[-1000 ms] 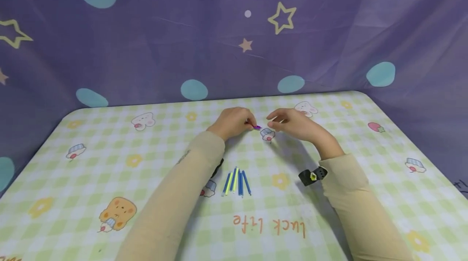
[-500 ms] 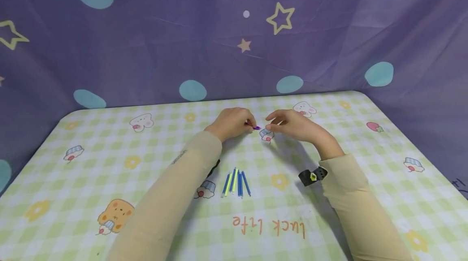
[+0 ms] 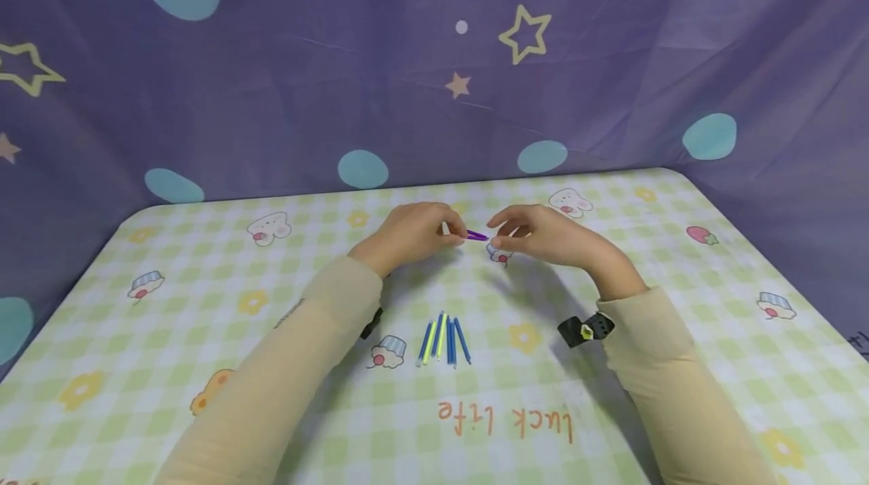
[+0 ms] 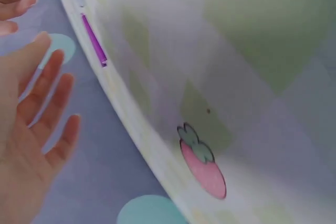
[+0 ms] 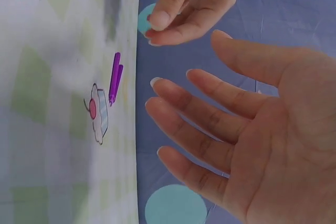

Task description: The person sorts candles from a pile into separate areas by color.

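Observation:
Two thin purple sticks (image 3: 477, 235) lie close together on the checked tablecloth, between the two hands. They also show as purple sticks (image 5: 115, 77) in the right wrist view, flat on the cloth and apart from any finger. My left hand (image 3: 417, 234) hovers just left of them, with its thumb and forefinger near each other and nothing between them. To their right, my right hand (image 3: 543, 233) is held with loosely bent, spread fingers (image 5: 178, 124) and holds nothing. Nearer me on the cloth lies a group of several thin blue and yellow-green sticks (image 3: 443, 339).
The table (image 3: 170, 334) wears a green and white checked cloth with printed cakes, flowers and animals. A purple curtain (image 3: 285, 93) hangs behind its far edge. Black camera straps (image 3: 585, 329) sit by the wrists.
My left hand has let go of the purple sticks and drawn back to the left, so more of them shows. The right hand has barely moved.

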`<action>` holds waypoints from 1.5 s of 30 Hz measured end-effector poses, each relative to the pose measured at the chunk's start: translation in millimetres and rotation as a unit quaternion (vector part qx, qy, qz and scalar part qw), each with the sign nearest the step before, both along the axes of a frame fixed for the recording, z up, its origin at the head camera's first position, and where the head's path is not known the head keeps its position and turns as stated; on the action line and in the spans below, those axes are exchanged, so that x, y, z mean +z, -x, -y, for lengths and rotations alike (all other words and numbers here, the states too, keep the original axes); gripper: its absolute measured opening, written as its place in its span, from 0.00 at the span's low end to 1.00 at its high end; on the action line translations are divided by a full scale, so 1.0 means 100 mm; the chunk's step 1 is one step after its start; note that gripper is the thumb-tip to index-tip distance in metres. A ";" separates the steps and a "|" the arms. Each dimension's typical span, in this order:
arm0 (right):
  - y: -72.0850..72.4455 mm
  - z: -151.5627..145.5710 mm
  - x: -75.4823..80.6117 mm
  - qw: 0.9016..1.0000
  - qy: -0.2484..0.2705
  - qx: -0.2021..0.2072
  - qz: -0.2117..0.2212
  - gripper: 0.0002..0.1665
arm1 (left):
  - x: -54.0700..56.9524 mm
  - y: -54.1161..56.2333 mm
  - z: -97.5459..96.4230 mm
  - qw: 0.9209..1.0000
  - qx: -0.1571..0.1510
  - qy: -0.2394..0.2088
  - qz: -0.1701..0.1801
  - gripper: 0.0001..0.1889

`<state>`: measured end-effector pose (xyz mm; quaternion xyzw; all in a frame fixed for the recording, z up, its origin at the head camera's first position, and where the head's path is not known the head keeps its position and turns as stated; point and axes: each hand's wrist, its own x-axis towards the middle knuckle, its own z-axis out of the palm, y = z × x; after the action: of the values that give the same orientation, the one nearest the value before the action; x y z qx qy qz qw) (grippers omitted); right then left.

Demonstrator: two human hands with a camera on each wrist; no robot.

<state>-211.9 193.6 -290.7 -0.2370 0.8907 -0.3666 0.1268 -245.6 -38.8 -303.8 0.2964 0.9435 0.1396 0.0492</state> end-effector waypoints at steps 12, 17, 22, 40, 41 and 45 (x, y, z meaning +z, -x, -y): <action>-0.05 0.19 -0.01 0.997 -0.027 0.072 0.000 0.16 | 0.03 -0.37 0.37 0.999 0.003 0.022 0.041 0.07; -0.08 0.23 -0.04 0.996 -0.031 0.087 -0.001 0.13 | 0.04 -0.56 0.41 0.997 -0.001 0.018 0.069 0.06; -0.09 0.26 -0.09 0.995 -0.031 0.100 -0.001 0.13 | 0.05 -0.74 0.45 0.996 0.005 0.018 0.084 0.06; -0.12 0.33 -0.11 0.993 -0.039 0.112 0.004 0.13 | -0.05 -1.00 0.45 0.994 0.029 0.026 0.099 0.08; -0.12 0.33 -0.11 0.993 -0.040 0.111 0.004 0.13 | -0.05 -1.00 0.44 0.994 0.029 0.027 0.098 0.08; -0.13 0.33 -0.11 0.993 -0.041 0.108 0.002 0.13 | -0.07 -1.01 0.42 0.995 0.031 0.027 0.092 0.08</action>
<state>-199.0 160.8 -301.3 -0.3261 0.8740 -0.3138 0.1769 -144.5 -81.0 -310.4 0.2517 0.9471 0.1421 0.1399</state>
